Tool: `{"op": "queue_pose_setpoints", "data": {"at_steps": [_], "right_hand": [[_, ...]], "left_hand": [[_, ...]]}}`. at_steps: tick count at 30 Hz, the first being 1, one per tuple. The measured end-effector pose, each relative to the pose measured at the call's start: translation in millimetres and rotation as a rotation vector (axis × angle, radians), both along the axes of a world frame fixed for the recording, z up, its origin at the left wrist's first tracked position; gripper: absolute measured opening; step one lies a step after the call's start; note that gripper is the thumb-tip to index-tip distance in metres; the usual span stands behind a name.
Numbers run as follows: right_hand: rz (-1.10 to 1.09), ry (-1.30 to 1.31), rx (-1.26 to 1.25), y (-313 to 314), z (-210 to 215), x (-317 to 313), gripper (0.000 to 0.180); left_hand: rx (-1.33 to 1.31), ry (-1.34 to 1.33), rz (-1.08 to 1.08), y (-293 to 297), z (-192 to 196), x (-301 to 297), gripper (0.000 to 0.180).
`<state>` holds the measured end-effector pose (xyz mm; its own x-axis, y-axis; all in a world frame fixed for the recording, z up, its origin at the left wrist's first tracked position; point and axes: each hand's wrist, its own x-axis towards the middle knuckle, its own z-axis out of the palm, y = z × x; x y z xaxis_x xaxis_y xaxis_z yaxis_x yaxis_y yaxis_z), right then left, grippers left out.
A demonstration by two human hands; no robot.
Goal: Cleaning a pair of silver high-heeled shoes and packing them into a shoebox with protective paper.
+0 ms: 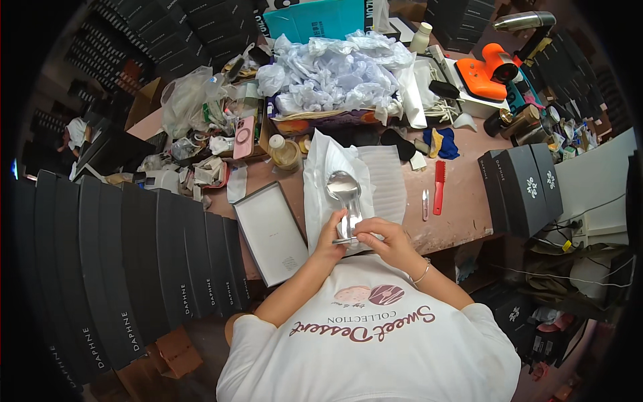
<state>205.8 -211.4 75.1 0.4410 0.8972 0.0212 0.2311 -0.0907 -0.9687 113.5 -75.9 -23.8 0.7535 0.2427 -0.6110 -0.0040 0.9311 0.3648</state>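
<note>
A shiny silver shoe is held in front of my chest, its rounded toe pointing away from me. My left hand is closed round the left side of its near end. The fingers of my right hand are bent and pressed against the near end from the right. Beneath and beyond the shoe lie crumpled white wrapping paper and a ribbed white sheet. Left of the paper rests an open, shallow box part with a pale inside and dark edges.
Stacked dark shoe boxes line the left; more boxes stand at the right. A bin of crumpled tissue paper sits at the back. A red brush, small thread snips, a jar and an orange device are on the table.
</note>
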Motion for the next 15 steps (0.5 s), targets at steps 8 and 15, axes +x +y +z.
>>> {"op": "queue_pose_setpoints", "data": {"at_steps": [8,15], "right_hand": [[0.026,0.115,0.108,8.5,-14.8,-3.6,0.007],[-0.004,0.568,0.177,-1.4,-33.7,7.3,0.03]], "left_hand": [[-0.057,-0.057,-0.007,2.9,-24.8,-16.5,0.025],[-0.009,-0.069,0.0,-3.7,-12.9,-19.2,0.019]]}}
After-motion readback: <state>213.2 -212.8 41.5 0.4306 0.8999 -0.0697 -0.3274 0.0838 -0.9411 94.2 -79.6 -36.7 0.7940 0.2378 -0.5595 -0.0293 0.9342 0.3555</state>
